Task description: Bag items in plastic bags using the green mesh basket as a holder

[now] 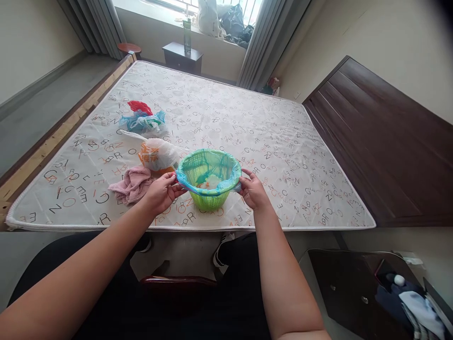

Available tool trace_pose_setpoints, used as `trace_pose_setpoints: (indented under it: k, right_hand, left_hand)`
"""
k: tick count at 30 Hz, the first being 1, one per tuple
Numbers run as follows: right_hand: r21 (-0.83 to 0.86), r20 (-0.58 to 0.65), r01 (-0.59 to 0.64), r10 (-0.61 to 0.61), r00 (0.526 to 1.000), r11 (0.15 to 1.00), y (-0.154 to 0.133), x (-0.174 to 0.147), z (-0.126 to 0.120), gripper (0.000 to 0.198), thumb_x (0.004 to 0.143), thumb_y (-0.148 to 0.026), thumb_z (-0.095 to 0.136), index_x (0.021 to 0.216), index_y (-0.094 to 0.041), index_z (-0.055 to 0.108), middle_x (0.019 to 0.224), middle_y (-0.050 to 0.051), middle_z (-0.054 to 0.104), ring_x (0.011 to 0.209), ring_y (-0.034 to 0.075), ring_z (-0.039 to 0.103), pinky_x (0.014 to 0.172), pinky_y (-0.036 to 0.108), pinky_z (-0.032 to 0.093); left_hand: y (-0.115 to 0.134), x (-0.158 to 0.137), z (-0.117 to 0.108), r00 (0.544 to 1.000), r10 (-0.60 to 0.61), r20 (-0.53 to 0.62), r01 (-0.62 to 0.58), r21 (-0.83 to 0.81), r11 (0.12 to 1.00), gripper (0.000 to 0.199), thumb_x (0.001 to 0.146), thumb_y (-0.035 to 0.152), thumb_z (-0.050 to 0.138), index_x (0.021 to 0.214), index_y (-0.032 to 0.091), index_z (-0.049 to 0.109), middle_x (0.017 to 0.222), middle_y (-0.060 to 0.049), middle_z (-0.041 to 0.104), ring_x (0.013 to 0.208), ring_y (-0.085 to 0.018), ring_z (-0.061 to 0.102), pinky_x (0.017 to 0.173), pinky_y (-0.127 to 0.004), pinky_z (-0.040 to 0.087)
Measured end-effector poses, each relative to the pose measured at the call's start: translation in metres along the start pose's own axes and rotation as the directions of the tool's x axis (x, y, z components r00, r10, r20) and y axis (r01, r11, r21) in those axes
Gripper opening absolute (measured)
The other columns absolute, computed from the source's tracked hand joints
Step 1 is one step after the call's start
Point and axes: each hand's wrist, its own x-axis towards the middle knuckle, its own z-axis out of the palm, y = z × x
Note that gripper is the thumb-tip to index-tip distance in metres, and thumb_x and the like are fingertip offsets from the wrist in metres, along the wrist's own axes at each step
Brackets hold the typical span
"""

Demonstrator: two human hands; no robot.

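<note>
A green plastic basket (208, 202) stands upright near the front edge of the mattress. A thin blue plastic bag (184, 182) lines it and is folded over its rim; some pale and orange bits lie inside. At the basket's left side, my left hand (163, 191) pinches the edge of the bag. My right hand (253, 189) grips the bag at the right side of the rim, its fingers closed. Just left of the basket are a white plastic bag with orange print (159, 155) and a crumpled pink cloth (132, 185).
The letter-patterned mattress (230, 123) spreads out ahead. Farther back lie crumpled blue bags (143, 123) and a red bag (139, 106). A dark headboard (382, 151) rises at the right, above a bedside cabinet (347, 278) with clothes on it. A wooden rail (67, 134) runs along the left.
</note>
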Motion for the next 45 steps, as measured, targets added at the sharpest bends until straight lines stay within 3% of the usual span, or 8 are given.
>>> trace_pose_setpoints:
  k: [4,11,23,31,35,39,42,45]
  right_hand:
    - [0.135,-0.029,-0.093,0.098,0.995,0.987,-0.002,0.002,0.000,0.043,0.074,-0.015,0.079,0.109,-0.026,0.058,0.083,-0.004,0.072,0.066,0.010,0.066,0.061,0.022,0.059]
    - [-0.009,0.056,-0.245,0.245,0.968,0.970,0.003,0.002,-0.008,0.019,0.081,-0.016,0.078,0.097,-0.015,0.069,0.078,0.000,0.069,0.052,0.005,0.054,0.060,0.020,0.059]
    - [-0.227,0.151,-0.330,0.368,0.918,0.916,0.010,-0.007,0.005,0.014,0.101,-0.031,0.058,0.098,-0.018,0.063,0.094,0.008,0.077,0.083,0.019,0.076,0.066,0.031,0.065]
    - [-0.214,-0.021,-0.259,0.261,0.965,0.942,0.012,-0.003,0.009,0.022,0.089,-0.030,0.076,0.082,-0.019,0.058,0.073,0.006,0.074,0.064,0.017,0.074,0.059,0.027,0.064]
    - [-0.344,-0.169,-0.125,0.069,0.983,0.931,0.013,-0.003,0.010,0.032,0.081,-0.026,0.081,0.069,-0.021,0.052,0.051,-0.002,0.061,0.040,0.012,0.059,0.042,0.023,0.055]
    - [-0.535,-0.176,0.021,-0.135,0.975,0.844,0.013,-0.007,0.012,0.035,0.078,-0.021,0.078,0.061,-0.022,0.047,0.046,-0.006,0.054,0.032,0.009,0.053,0.034,0.017,0.041]
    - [-0.534,-0.163,0.021,-0.127,0.978,0.845,0.013,-0.008,0.013,0.033,0.078,-0.023,0.076,0.061,-0.022,0.047,0.048,-0.006,0.056,0.033,0.009,0.052,0.034,0.019,0.042]
    - [-0.350,-0.134,-0.025,-0.023,0.991,0.936,0.013,-0.005,0.011,0.033,0.078,-0.029,0.078,0.065,-0.022,0.049,0.048,-0.007,0.053,0.034,0.008,0.048,0.038,0.021,0.049]
  left_hand:
    - [-0.002,0.001,0.000,0.999,-0.029,0.043,0.033,-0.101,0.994,0.017,0.100,0.011,0.047,0.096,0.014,0.063,0.081,-0.003,0.070,0.071,-0.015,0.073,0.078,-0.040,0.065]
    - [0.003,-0.001,0.003,0.999,-0.024,-0.040,0.022,-0.058,0.998,0.017,0.100,0.009,0.046,0.097,0.014,0.062,0.077,-0.001,0.070,0.063,-0.015,0.072,0.068,-0.036,0.065]
    - [0.006,0.000,0.001,0.996,0.067,-0.052,-0.071,-0.068,0.995,0.016,0.100,0.010,0.046,0.094,0.015,0.060,0.068,0.001,0.065,0.052,-0.011,0.065,0.054,-0.025,0.060]
    - [0.003,-0.006,0.005,0.997,0.065,-0.052,-0.069,-0.073,0.995,0.011,0.098,0.012,0.050,0.098,0.017,0.059,0.077,0.000,0.069,0.062,-0.016,0.069,0.061,-0.036,0.065]
    - [-0.001,-0.012,0.011,1.000,0.028,-0.005,-0.028,-0.091,0.995,0.009,0.098,0.014,0.051,0.098,0.017,0.060,0.081,-0.002,0.069,0.069,-0.018,0.072,0.069,-0.043,0.065]
    - [-0.007,-0.015,0.015,1.000,0.010,0.007,-0.009,-0.119,0.993,0.010,0.098,0.014,0.051,0.099,0.018,0.060,0.084,-0.002,0.069,0.074,-0.018,0.072,0.076,-0.046,0.065]
    - [-0.007,-0.014,0.014,1.000,0.027,0.004,-0.026,-0.132,0.991,0.010,0.099,0.014,0.051,0.100,0.017,0.059,0.085,-0.001,0.069,0.073,-0.016,0.072,0.073,-0.041,0.065]
    - [-0.004,-0.011,0.013,0.998,0.051,-0.022,-0.053,-0.131,0.990,0.011,0.099,0.012,0.049,0.099,0.016,0.059,0.080,0.000,0.068,0.066,-0.013,0.069,0.067,-0.033,0.064]
